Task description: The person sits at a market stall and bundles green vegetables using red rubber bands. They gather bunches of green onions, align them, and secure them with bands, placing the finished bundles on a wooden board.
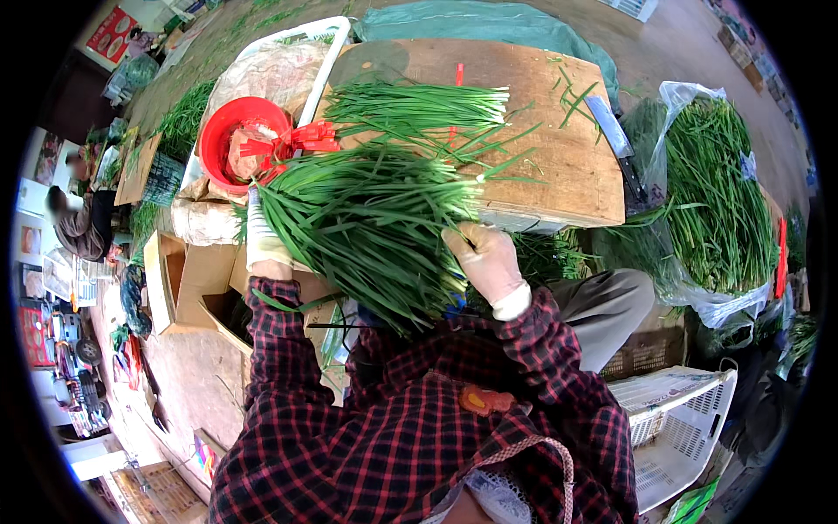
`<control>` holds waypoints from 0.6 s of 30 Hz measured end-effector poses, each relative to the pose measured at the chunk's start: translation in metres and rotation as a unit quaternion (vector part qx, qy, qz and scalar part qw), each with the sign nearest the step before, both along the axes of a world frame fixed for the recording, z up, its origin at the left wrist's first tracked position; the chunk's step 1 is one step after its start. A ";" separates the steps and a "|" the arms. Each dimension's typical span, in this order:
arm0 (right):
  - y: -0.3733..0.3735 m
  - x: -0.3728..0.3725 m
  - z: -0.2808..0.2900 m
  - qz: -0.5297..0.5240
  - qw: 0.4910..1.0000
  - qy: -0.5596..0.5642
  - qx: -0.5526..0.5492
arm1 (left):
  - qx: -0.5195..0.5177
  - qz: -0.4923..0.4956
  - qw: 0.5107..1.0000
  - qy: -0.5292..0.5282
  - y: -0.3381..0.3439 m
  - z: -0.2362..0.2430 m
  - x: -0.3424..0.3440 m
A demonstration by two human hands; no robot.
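Note:
A large loose bunch of garlic chives (367,214) lies across my front, its leafy tips to the left and pale cut ends to the right. My left hand (264,237), in a white glove, grips the leafy side; its fingers are mostly hidden under the leaves. My gloved right hand (489,262) is closed at the cut ends, with stems between thumb and fingers. Just beyond, a neater bundle of chives (419,105) rests on the wooden board (559,175). A red strap (459,74) shows at that bundle. Red ties (305,140) hang over the rim of a red bowl (208,144).
A knife-like blade (609,127) lies at the board's right edge. To the right stands a plastic-lined heap of chives (716,192), with a white crate (681,428) nearer me. A cardboard box (196,288) sits at left. Another person (85,223) is at far left.

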State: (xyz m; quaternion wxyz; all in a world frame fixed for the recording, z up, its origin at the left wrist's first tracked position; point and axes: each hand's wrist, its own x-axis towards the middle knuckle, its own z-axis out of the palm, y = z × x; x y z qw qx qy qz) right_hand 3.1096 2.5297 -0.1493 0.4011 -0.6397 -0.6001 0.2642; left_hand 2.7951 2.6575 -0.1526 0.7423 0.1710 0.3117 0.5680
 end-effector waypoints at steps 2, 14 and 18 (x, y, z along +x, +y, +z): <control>-0.020 0.006 0.000 0.001 0.998 0.064 0.006 | -0.030 0.061 0.997 0.029 -0.006 -0.006 -0.008; 0.010 0.028 -0.003 -0.016 0.986 -0.168 0.000 | -0.022 0.019 0.999 -0.012 0.009 -0.027 -0.006; 0.002 0.026 -0.014 -0.033 0.994 0.082 0.060 | -0.050 0.044 0.998 -0.001 0.001 -0.019 -0.009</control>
